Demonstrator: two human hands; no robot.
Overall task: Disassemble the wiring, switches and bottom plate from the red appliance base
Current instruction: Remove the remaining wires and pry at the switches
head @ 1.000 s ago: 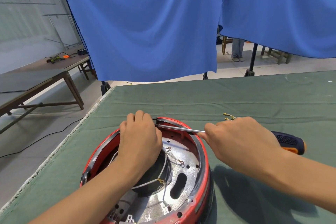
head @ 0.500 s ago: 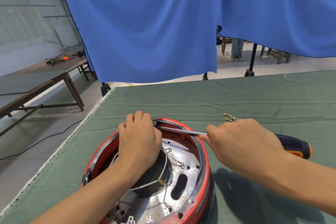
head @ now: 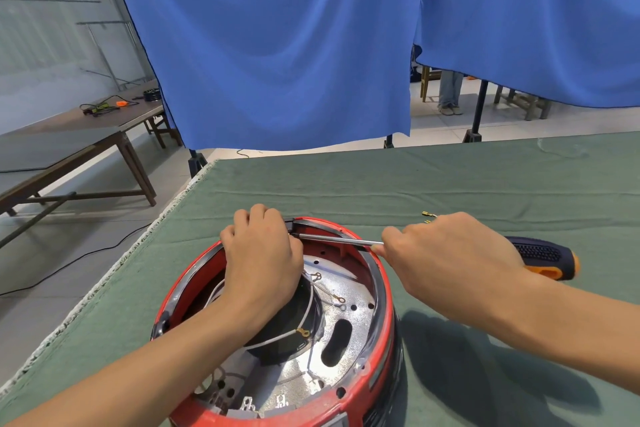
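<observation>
We have the round red plastic appliance base (head: pixel 375 371) lying open side up on the green cloth-covered bench (head: pixel 450 184), near its left edge and close to the near one. Our left hand (head: pixel 263 260) rests on the far rim of the base, fingers curled over it to brace it. Our right hand (head: pixel 446 263) grips the screwdriver with the steel shaft and black-and-orange handle (head: pixel 543 258), whose tip reaches a black fitting on the far rim, just beside our left fingertips.

The main risk, as we judge it, lies in that closeness: if the tip slips off the fitting under force, it would drive into our left fingers. Levering hard could also crack the red rim, or tip the base, since only one hand steadies it.

Inside, thin white wires with ring terminals (head: pixel 304 332) lie loose across the shiny perforated metal bottom plate (head: pixel 341 291); a stray shaft could snag one. Small brass terminals (head: pixel 428 216) sit on the cloth beyond our right hand and could be knocked off.
</observation>
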